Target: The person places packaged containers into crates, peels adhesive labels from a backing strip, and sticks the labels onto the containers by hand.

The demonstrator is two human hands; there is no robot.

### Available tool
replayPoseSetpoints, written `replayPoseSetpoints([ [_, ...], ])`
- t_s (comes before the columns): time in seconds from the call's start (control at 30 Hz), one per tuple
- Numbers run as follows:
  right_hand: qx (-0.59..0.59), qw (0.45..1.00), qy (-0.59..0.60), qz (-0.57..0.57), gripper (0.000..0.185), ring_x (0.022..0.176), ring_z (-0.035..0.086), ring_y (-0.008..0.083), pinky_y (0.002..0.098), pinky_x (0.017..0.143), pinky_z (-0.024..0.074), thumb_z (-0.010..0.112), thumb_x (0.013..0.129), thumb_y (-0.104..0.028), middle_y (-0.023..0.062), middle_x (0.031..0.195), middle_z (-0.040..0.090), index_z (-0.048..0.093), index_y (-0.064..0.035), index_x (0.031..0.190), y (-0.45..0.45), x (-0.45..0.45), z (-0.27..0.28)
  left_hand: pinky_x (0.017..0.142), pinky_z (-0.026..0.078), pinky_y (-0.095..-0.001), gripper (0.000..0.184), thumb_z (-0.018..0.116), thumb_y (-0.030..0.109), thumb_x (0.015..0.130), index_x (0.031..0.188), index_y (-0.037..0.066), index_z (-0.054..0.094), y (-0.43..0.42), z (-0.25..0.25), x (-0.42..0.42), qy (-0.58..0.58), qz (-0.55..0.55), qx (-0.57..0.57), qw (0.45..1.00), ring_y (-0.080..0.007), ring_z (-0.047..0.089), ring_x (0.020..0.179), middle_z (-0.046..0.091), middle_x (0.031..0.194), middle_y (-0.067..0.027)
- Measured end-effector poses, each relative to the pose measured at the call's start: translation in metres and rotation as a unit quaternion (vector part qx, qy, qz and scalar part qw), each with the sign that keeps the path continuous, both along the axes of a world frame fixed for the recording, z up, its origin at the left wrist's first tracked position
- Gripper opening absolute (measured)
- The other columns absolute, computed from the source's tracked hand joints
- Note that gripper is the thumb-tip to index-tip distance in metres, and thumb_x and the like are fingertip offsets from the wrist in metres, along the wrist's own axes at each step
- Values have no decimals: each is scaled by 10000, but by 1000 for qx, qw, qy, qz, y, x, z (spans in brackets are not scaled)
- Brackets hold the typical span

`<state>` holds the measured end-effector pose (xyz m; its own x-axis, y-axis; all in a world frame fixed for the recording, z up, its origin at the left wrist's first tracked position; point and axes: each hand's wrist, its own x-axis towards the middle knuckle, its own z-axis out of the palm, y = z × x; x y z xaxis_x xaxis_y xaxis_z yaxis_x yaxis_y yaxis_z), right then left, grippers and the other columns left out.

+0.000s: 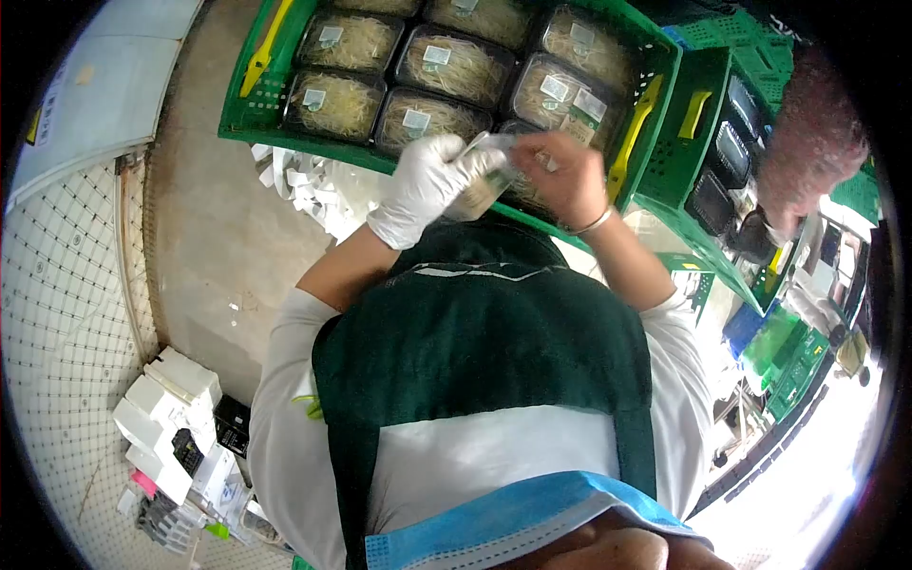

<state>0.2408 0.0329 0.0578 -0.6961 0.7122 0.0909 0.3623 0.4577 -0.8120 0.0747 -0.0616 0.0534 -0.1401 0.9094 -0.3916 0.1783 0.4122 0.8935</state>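
Observation:
My left hand [427,185], in a white glove, is closed with thumb and fingers pinching a clear plastic bag [479,198]. Something beige shows through the bag; I cannot make out what it is. At the bag's upper edge is my bare right hand [568,180], a bangle on its wrist, its fingers blurred and bent toward the plastic. Both hands are over the near edge of a green crate [356,158]. Inside it, black trays of pale sprouts [456,68] sit in rows under clear lids with small white labels. One tray [556,90] also carries a larger label.
A second green crate [676,180] with black trays stands to the right, and a person's patterned sleeve [815,133] reaches over it. White paper strips [309,185] lie below the crate's left side. White boxes [166,408] are stacked at lower left, near a netted wall [71,285].

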Motion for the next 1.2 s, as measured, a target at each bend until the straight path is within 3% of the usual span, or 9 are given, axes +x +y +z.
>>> replayPoseSetpoints([
  [0.13,289,907,-268,-145,248,756,579,315,373,636,483,542,778,-279,121,869,597,569,-88,934,138,25,-19,553,413,-204,188,610,180,790,808,-3,573,-7,-9,-7,-71,34,26,997,-64,499,605,596,723,-36],
  [0.3,258,779,-566,-78,386,1048,454,328,470,842,424,526,801,-210,160,1154,439,393,-70,1135,238,31,-101,577,403,-176,143,580,125,810,847,-13,574,-30,-19,-41,-161,107,2,981,-20,482,649,574,724,9],
  [0.53,171,865,-446,-157,589,974,518,301,366,809,445,551,803,-331,170,1122,491,306,-67,1269,167,-10,-68,657,404,-163,181,573,85,811,970,0,553,-48,-19,-61,-229,147,38,962,-17,477,761,558,857,31],
  [0.63,-280,952,45,114,449,838,565,212,335,747,458,556,807,-360,106,972,583,497,-13,1086,74,-59,-45,669,409,-163,204,574,71,806,994,-1,545,-53,-15,-67,-235,156,49,958,-16,476,775,554,877,21],
  [0.77,-115,958,-69,255,217,728,579,225,313,648,454,612,753,-146,129,811,578,546,-17,914,1,-121,-6,759,411,-209,281,587,75,794,1051,-13,516,-81,-29,-110,15,15,88,996,-70,500,852,558,947,-46],
  [0.83,-160,954,-24,254,190,690,573,281,331,615,452,617,718,-104,143,793,575,556,-22,878,-27,-141,-15,688,415,-228,229,607,123,787,961,-13,544,-78,-25,-100,-180,193,123,957,-80,495,780,556,885,-44],
  [0.97,-116,963,-46,240,176,672,576,282,338,591,452,629,707,-114,136,759,588,571,-24,847,-43,-184,-15,728,433,-239,268,620,135,778,976,-20,528,-100,-23,-133,-65,178,-20,982,-103,527,836,570,902,-52],
  [1.1,-219,924,-96,300,163,636,585,228,316,570,450,633,713,-119,119,718,592,577,-24,834,-50,-228,-13,669,414,-215,151,591,132,798,878,4,585,-110,-12,-146,-110,416,170,887,-88,504,761,555,878,-47],
  [1.2,-193,936,-81,282,130,620,588,214,300,564,456,632,713,-114,105,717,599,584,-24,793,-62,-249,-11,664,419,-221,182,601,128,788,901,-12,573,-129,-15,-172,-118,288,67,948,-83,512,733,577,796,-35],
])
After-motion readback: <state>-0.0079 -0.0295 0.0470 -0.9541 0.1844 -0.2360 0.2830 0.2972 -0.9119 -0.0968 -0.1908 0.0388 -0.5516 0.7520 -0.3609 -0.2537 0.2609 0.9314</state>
